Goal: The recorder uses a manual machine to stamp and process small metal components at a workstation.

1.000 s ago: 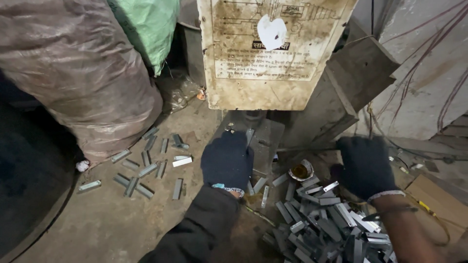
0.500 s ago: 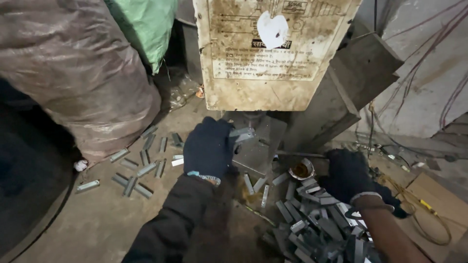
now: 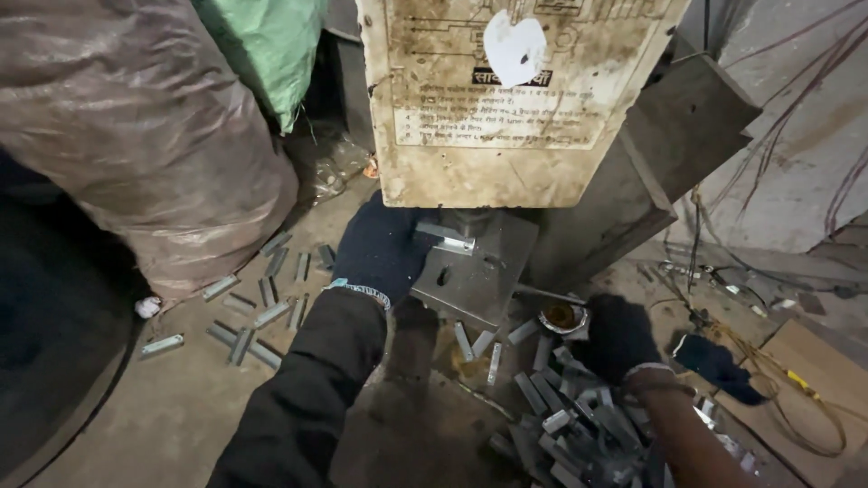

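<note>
My left hand, in a dark glove, reaches under the machine head and holds a small grey metal piece on the square steel press plate. My right hand, also gloved, rests curled on the near edge of a heap of metal pieces at the lower right. Its fingers are hidden, so what they hold cannot be seen.
A worn placard panel fronts the machine above the plate. A small cup of brown fluid sits beside the plate. Loose metal pieces lie on the floor at left, below a large brown sack. Cardboard and yellow wire are at right.
My left hand moved forward from the floor by the plate up to the press plate. My right hand dropped lower onto the heap of pieces.
</note>
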